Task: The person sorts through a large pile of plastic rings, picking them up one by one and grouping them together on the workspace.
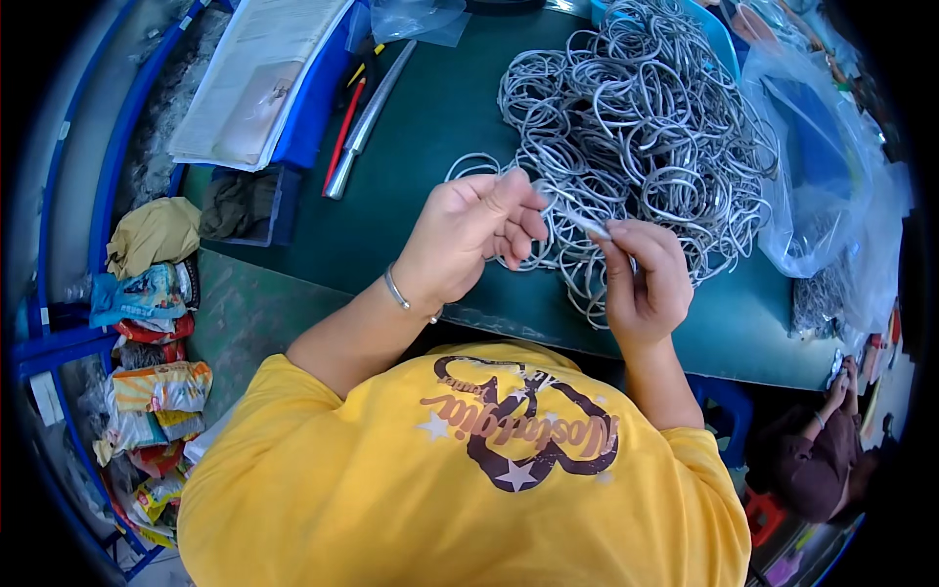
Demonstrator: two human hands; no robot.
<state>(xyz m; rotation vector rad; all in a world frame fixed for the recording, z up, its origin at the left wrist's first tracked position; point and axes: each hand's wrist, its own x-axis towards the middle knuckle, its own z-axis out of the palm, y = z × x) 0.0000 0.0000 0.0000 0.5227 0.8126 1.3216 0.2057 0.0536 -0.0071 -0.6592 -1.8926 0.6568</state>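
Note:
A big tangled heap of silvery metal rings (pixel 675 117) lies on the dark green table, close beyond both hands. My right hand (pixel 648 279) is closed, its thumb and fingertips pinching a thin, shiny silvery piece (pixel 587 223) that slants toward my left hand. Whether that piece is a ring or a flat strip is not clear. My left hand (pixel 479 230) is closed too, thumb against curled fingers at the heap's near left edge; what it holds, if anything, cannot be made out. Loose rings (pixel 473 161) show just behind it.
A tapered metal rod (pixel 377 117) and a red pencil (pixel 344 137) lie left of the heap. Papers (pixel 230 108) rest on a blue holder beside a small bin (pixel 279 210) with dark cloth. Clear plastic bags (pixel 812 166) stand right. Another person (pixel 812 460) sits at lower right.

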